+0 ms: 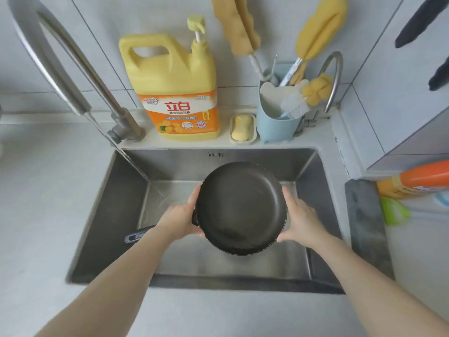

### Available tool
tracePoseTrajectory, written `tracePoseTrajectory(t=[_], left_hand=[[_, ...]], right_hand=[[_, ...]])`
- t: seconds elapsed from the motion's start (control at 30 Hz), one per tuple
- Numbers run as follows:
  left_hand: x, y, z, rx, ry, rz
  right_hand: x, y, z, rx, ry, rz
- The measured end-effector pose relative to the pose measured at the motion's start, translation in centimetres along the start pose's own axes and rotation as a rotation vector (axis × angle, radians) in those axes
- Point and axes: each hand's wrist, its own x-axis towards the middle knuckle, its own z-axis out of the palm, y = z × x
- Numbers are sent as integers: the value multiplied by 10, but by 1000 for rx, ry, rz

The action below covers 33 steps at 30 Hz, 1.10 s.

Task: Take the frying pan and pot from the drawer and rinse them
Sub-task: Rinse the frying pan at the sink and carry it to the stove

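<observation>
I have the frying pan [240,207] held over the sink [97,215], roughly above the middle of the basin and a little toward its near edge. Its dark inner face looks up at me, slightly tilted so the near rim sits lower. My left hand [179,220] grips the left rim, fingers curled round the edge, and my right hand [298,217] grips the right rim in the same way, thumb on the inner side. So both hands are grasping the pan, one on each side, neither free.

The relation that matters: the stream of water [136,166] from the faucet [73,76] falls on a slant into the far left part of the basin, to the left of the pan and apart from it. The pan is not under the flow. The left hand is the nearer one to the stream, so I judge that the next move is a shift of the pan leftward and a little away from me.

The handle [139,234] runs out toward the near left, passing under my left wrist, its long axis slanting toward the left wall of the sink; moving left could knock it against that wall.

I cannot see the pot anywhere.
</observation>
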Motion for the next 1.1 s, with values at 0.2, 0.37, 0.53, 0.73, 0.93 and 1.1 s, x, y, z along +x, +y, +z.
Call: tracePoseTrajectory(t=[0.2,0.37,0.53,0.73,0.93,1.1], left_hand=[[33,-34,50,-153,-197,-114],[43,-40,69,-106,-268,-146],[47,-40,77,-99,-314,-192],[41,-33,68,-28,-258,-238],[-15,-39,-25,-554,763,-669],[-4,-52,-133,-841,1091,-597]], right_hand=[[30,17,47,-48,-126,24],[46,27,73,-69,-173,59],[52,34,90,-76,-192,54],[54,39,96,-82,-195,52],[51,39,95,-29,-188,59],[49,37,93,-9,-198,73]])
